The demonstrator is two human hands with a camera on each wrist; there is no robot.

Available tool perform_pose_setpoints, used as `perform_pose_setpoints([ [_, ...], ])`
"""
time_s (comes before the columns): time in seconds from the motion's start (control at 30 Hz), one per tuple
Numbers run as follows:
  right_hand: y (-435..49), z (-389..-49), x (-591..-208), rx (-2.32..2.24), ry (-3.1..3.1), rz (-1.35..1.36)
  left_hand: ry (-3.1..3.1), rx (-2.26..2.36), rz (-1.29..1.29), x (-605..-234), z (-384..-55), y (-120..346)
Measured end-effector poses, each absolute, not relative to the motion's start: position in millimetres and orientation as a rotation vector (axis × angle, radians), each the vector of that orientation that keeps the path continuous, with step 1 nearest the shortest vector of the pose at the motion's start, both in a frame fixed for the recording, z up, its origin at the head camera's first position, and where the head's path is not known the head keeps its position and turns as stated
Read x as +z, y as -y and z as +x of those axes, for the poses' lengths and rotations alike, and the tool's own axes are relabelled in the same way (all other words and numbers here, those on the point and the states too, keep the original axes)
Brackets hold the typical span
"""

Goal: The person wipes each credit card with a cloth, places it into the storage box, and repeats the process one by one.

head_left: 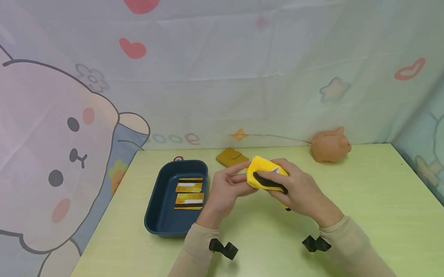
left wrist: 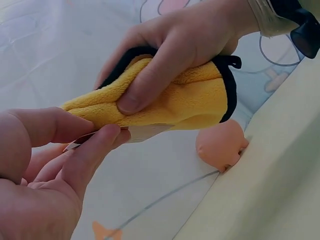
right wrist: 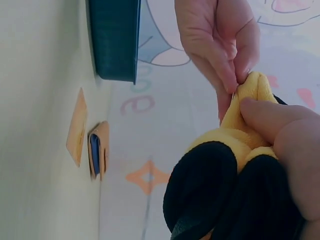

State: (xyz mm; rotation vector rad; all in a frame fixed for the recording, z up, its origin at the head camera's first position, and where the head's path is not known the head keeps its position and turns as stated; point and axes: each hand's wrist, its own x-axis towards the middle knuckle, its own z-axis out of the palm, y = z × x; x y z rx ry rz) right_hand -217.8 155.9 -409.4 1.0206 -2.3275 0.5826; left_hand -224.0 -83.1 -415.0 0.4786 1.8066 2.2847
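Observation:
My right hand [head_left: 302, 188] grips a folded yellow cloth [head_left: 261, 171] with black edging, thumb pressed on top of it. At the cloth's left end my left hand [head_left: 225, 191] pinches the edge of a thin card [left wrist: 150, 132], which lies against the underside of the cloth. Most of the card is hidden by the cloth and fingers. Both hands are raised over the table, the left one just right of a dark blue tray [head_left: 151, 214]. Inside the tray lie yellow cards [head_left: 189, 198] with black stripes, in two groups.
A tan wallet [head_left: 231, 157] lies behind the hands at the table's back. Near it, the right wrist view shows a flat orange-yellow piece [right wrist: 77, 127]. An orange piggy bank [head_left: 329, 146] stands at the back right. A small round red-and-white object [head_left: 178, 158] sits behind the tray.

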Motion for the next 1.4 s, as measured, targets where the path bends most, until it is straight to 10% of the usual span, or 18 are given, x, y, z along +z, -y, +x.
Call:
perform_pose_setpoints([
  [1.4,-198.8,-234.1,-411.6,0.625,2.468,1.019,-1.807,2.465,0.139,-402.8,-232.8,113.8],
])
